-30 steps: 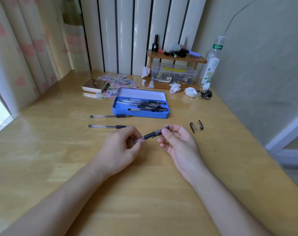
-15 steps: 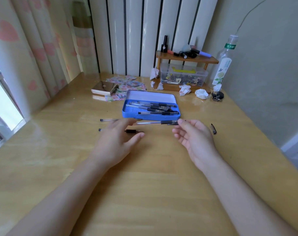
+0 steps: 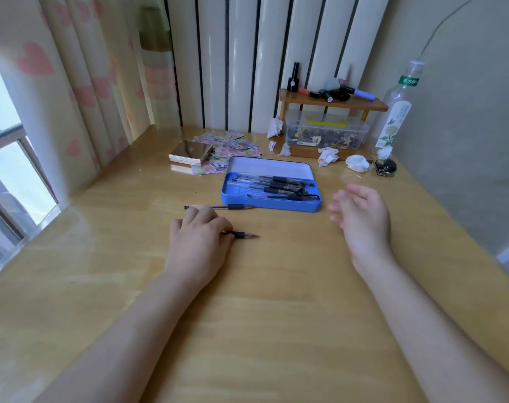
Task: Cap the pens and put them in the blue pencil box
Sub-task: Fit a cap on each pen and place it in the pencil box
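Note:
The blue pencil box [image 3: 269, 204] lies open at the table's middle, its lid [image 3: 272, 167] tipped back. Several capped black pens [image 3: 276, 186] lie inside it. One uncapped pen [image 3: 218, 207] rests on the table just left of the box's front wall. A second uncapped pen [image 3: 244, 235] lies nearer to me, its tip pointing right. My left hand [image 3: 199, 242] covers its barrel with the fingers curled onto it. My right hand [image 3: 360, 218] hovers to the right of the box, fingers spread and holding nothing. No loose cap shows.
Behind the box lie a gold case [image 3: 189, 154] and patterned papers [image 3: 233, 146]. At the back right stand a small wooden shelf [image 3: 331, 101], a clear bin [image 3: 326, 132], crumpled tissues [image 3: 357, 163], keys [image 3: 385, 167] and a bottle [image 3: 395, 112]. A window is at left.
The capped pen held by both hands now lies in the box. My right hand let go and drew off to the right. My left hand dropped onto the nearer uncapped pen.

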